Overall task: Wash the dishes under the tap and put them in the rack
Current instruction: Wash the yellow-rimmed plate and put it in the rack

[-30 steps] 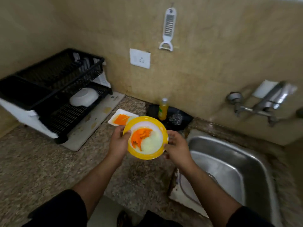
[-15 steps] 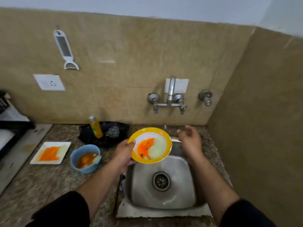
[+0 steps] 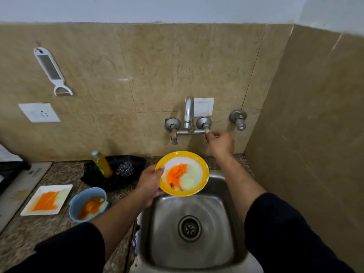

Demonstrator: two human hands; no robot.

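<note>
My left hand (image 3: 149, 181) grips the left rim of a yellow-rimmed plate (image 3: 202, 170), smeared orange and white, and holds it tilted over the back of the steel sink (image 3: 216, 229). My right hand (image 3: 219, 141) pinches the right handle of the wall tap (image 3: 188, 115); its fingers hide that handle. No water shows at the spout. A dirty blue bowl (image 3: 75, 203) and a dirty white square plate (image 3: 63, 191) stand on the counter to the left. The black rack (image 3: 8, 170) shows only at the far left edge.
A yellow soap bottle (image 3: 101, 164) and a steel scrubber (image 3: 124, 169) sit on a black tray (image 3: 92, 177) behind the bowl. A second valve (image 3: 238, 119) is on the wall to the right. The side wall stands close on the right.
My view turned from the rack towards the sink. My right hand let go of the plate and rose to the right tap handle. My left hand kept the plate, now over the sink.
</note>
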